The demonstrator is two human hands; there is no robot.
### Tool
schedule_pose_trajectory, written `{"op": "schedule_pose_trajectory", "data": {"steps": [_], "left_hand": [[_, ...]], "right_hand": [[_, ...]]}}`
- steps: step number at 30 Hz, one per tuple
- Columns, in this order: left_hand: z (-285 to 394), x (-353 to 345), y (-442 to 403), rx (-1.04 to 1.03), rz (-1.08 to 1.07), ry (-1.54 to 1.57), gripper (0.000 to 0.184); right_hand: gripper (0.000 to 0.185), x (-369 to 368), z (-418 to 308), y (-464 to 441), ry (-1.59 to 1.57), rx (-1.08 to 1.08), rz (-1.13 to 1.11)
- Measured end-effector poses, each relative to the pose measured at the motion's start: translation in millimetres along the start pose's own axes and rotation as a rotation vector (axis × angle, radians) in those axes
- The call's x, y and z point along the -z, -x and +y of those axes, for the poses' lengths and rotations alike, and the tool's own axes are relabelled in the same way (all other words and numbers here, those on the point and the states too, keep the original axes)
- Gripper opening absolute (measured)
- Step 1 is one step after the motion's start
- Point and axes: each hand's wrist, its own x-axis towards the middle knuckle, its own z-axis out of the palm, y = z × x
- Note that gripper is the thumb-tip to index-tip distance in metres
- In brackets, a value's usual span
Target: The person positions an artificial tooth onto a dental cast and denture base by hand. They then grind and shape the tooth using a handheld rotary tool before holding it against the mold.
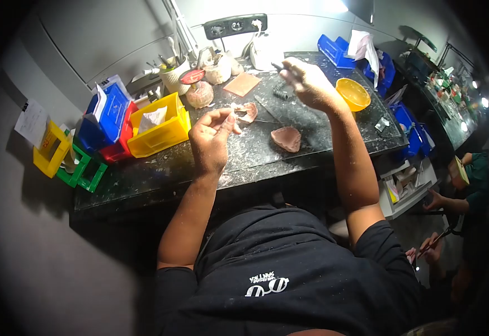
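My left hand (212, 134) is raised over the front of the bench, thumb and fingertips pinched together. Right at the fingertips is a pinkish, arch-shaped piece (248, 113) resembling a denture plate; whether the fingers grip it or it lies behind them I cannot tell. My right hand (310, 87) is lifted over the back right of the bench, fingers curled round a dark, slim tool (278, 66) whose end sticks out to the left. Between the hands, a pink dental cast (286, 139) lies on the bench. Beyond it are a thin metal tool (268, 108) and a black coiled cord (281, 92).
On the dusty bench (334, 134) stand a yellow bowl (352, 94), a pink wax sheet (241, 84), a round jar (200, 94) and a tool cup (174, 77). Yellow (158, 131) and blue bins (107, 115) line the left. A co-worker's hand (435, 200) shows at right.
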Motion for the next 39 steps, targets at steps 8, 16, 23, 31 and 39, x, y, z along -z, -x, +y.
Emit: {"op": "schedule_pose_trajectory", "data": {"steps": [8,16,23,31,39], "left_hand": [[-5,-1,8,-0.037,0.011,0.07,0.014],[6,-19,23,-0.123,0.094,0.162,0.015],[32,-28,6,-0.337,0.054,0.017,0.02],[32,-29,12,-0.382,0.053,-0.018,0.017],[33,-26,17,-0.365,0.071,-0.007,0.017]], "right_hand": [[0.022,-11,-26,27,-0.205,0.014,0.088],[0.016,-40,-50,45,-0.126,0.272,0.109],[0.024,32,-20,12,0.451,0.355,0.845],[0.035,181,-58,-69,0.081,-0.05,0.875],[0.036,178,-93,-80,0.013,-0.203,0.926]]}}
